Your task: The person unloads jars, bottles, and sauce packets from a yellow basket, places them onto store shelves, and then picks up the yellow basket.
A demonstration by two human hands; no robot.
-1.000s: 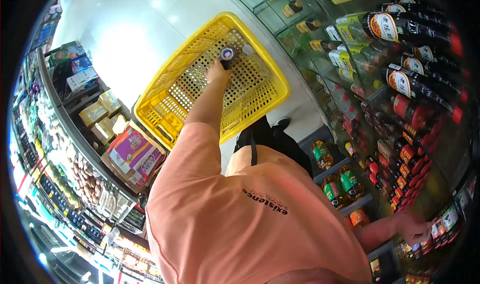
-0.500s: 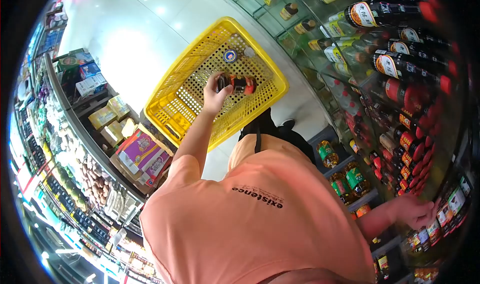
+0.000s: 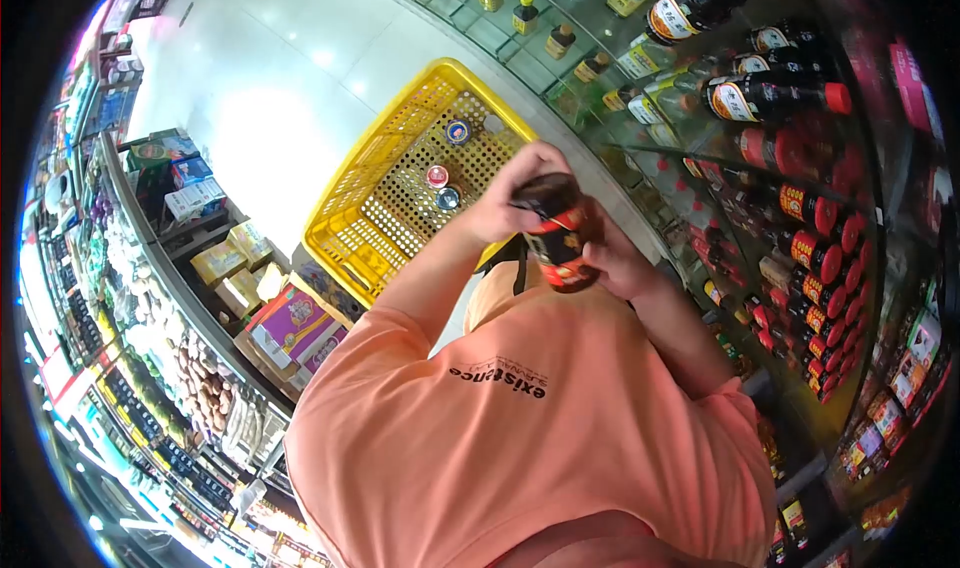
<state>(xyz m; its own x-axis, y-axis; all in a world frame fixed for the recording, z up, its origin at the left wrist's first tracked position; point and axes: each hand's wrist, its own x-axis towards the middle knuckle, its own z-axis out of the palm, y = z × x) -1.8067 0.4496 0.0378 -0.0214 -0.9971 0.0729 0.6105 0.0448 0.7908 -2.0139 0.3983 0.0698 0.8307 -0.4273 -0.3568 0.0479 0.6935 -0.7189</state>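
A dark glass jar (image 3: 560,238) with a red and black label is tilted in front of my shirt. My left hand (image 3: 520,198) grips it near its dark upper end, while my right hand (image 3: 615,253) holds its side lower down. Beyond them, the yellow basket (image 3: 350,183) contains an item with a blue lid (image 3: 457,132), one with a red lid (image 3: 437,176) and one with a dark lid (image 3: 447,199).
Glass shelves on the right carry dark bottles with red caps (image 3: 770,98) and rows of red-lidded jars (image 3: 820,298). Cartons (image 3: 295,323) and a produce display (image 3: 205,368) stand to the left. Pale floor (image 3: 270,78) shows behind the basket.
My left hand has brought the jar out from over the basket toward my body. My right hand has come from the right-side shelves and taken hold of it too.
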